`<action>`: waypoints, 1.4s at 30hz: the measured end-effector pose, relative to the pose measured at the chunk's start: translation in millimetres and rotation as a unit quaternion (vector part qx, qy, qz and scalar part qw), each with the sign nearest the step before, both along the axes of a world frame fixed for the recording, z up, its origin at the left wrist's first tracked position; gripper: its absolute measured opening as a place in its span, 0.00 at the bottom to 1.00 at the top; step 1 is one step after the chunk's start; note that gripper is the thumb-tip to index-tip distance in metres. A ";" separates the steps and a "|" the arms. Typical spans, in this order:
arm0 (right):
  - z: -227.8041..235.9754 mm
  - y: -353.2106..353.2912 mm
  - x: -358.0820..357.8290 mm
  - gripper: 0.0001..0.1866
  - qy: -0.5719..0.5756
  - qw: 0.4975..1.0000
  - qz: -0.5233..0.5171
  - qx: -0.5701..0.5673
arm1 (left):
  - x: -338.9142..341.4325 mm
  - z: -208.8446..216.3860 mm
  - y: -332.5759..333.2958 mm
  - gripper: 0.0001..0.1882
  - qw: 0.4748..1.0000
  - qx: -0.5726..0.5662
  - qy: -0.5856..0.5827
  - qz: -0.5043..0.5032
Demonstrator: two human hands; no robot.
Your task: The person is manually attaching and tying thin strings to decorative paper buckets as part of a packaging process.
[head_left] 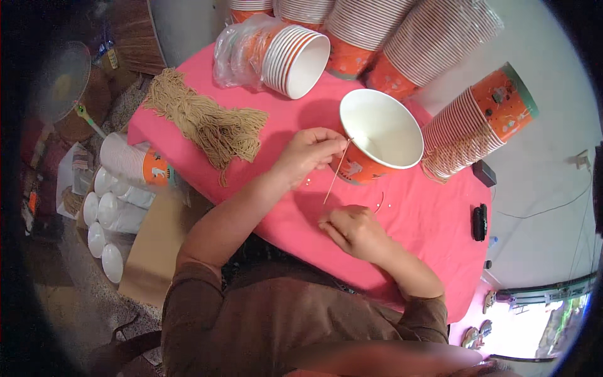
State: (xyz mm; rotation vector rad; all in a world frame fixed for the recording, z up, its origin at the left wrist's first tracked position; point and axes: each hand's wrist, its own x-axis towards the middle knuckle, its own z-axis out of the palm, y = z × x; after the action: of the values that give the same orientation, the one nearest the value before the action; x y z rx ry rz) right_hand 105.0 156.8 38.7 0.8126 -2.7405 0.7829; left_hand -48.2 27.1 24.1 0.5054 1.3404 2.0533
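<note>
My left hand (312,152) pinches the upper end of a thin tan cord (336,173) beside the rim of a paper bucket (355,164), which is orange outside and white inside. From those fingers the cord slants down toward my right hand (357,231). My right hand is closed, its fingers curled just below the cord's lower end; whether anything is in them is hidden. The bucket stands upright, its mouth tilted toward me in view. A short curved piece of cord (380,202) and small white bits lie on the pink cloth between the hands and the bucket.
A bundle of tan cords (207,119) lies at left on the pink-covered table (282,217). Bucket stacks (358,31) line the back; one in plastic (276,56) lies sideways. Cords hang over the right stack (465,151). A black object (480,222) sits at right; a carton (154,251) stands lower left.
</note>
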 end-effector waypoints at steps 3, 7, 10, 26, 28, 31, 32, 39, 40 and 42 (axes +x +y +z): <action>19.0 10.3 1.9 0.06 0.017 0.999 -0.037 -0.023 | 0.0 -0.9 -14.4 0.08 0.985 -0.044 0.130 0.109; 60.4 25.0 16.1 0.09 -0.091 0.972 -0.113 -0.187 | 25.0 -24.4 -17.6 0.10 0.883 -0.118 0.413 0.188; 82.8 30.7 17.1 0.07 -0.076 0.941 -0.094 -0.317 | 53.1 -9.7 -0.2 0.13 0.836 -0.118 0.518 0.138; 109.5 79.3 -18.7 0.05 -0.029 0.824 0.023 -0.565 | -41.1 33.1 -18.7 0.08 0.803 -0.131 0.530 0.239; 108.0 64.7 -18.2 0.05 -0.055 0.809 0.005 -0.585 | -48.1 42.3 -20.0 0.08 0.780 -0.147 0.553 0.255; 103.4 57.2 -28.8 0.06 -0.081 0.794 0.047 -0.601 | -24.7 59.0 -20.8 0.07 0.801 -0.116 0.505 0.301; 102.2 55.6 -32.3 0.06 -0.102 0.783 0.058 -0.610 | -19.1 52.4 -17.3 0.07 0.808 -0.065 0.512 0.285; 95.9 50.4 -45.6 0.06 -0.096 0.768 0.080 -0.629 | 39.4 53.8 -4.2 0.15 0.981 0.070 0.079 -0.162; 92.8 54.1 -49.1 0.06 -0.095 0.767 0.078 -0.630 | 40.9 51.4 -4.3 0.15 0.979 0.077 0.023 -0.185; 88.4 62.1 -56.2 0.07 -0.083 0.763 0.060 -0.639 | 39.8 44.7 -6.7 0.16 0.967 0.093 -0.038 -0.232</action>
State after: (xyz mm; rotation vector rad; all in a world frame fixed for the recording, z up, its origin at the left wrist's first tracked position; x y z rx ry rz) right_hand 48.8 218.9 127.1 0.5308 -1.5097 2.3457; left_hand -8.4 20.4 68.8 0.7384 0.8828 1.7898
